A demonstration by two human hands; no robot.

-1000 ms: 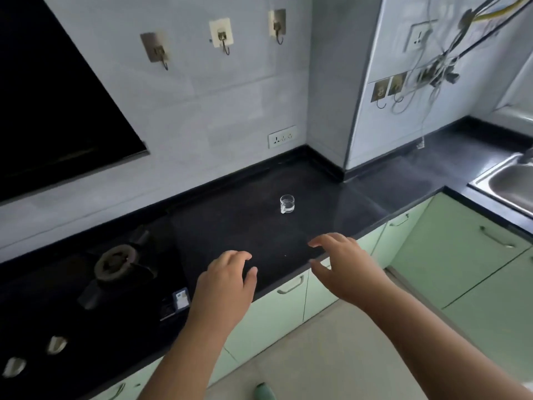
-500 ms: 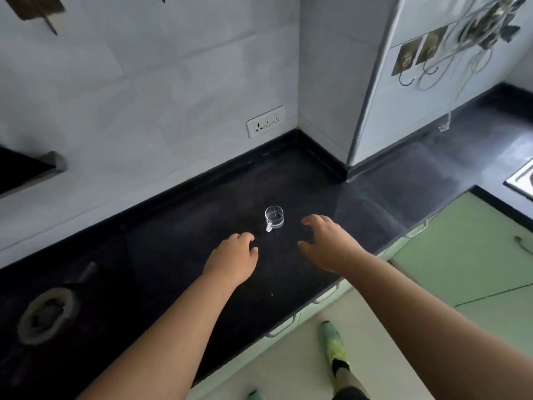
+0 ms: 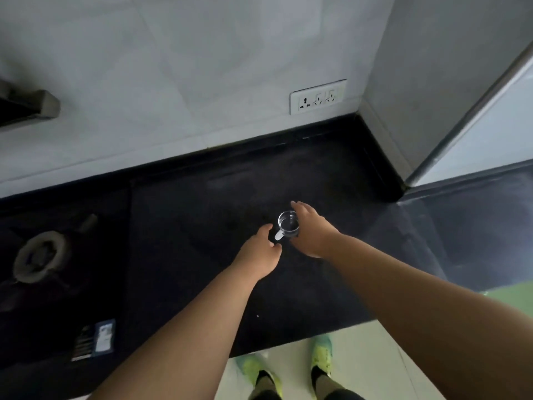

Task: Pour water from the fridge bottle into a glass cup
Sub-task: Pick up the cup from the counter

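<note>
A small glass cup (image 3: 288, 225) with a side handle stood upright on the black countertop (image 3: 178, 226), about midway between the tiled wall and the counter's front edge. The right hand (image 3: 310, 230) was curved around the cup's right side, the fingers arching past the far rim and the thumb near the base; the fingers looked wrapped against the glass, though whether they truly gripped it could not be told from above. The left hand (image 3: 261, 252) reached in from the lower left, its fingers loosely curled and released, holding nothing, its fingertips just beside the cup's handle, which pointed toward the lower left. On the wall behind the counter sat a white socket plate (image 3: 317, 96). At the far left of the counter lay a gas burner ring (image 3: 39, 256), and nearer the front edge a small dark packet with a blue label (image 3: 93, 339). Below the counter edge, on the pale floor, were the person's feet in yellow-green shoes (image 3: 321, 353).
</note>
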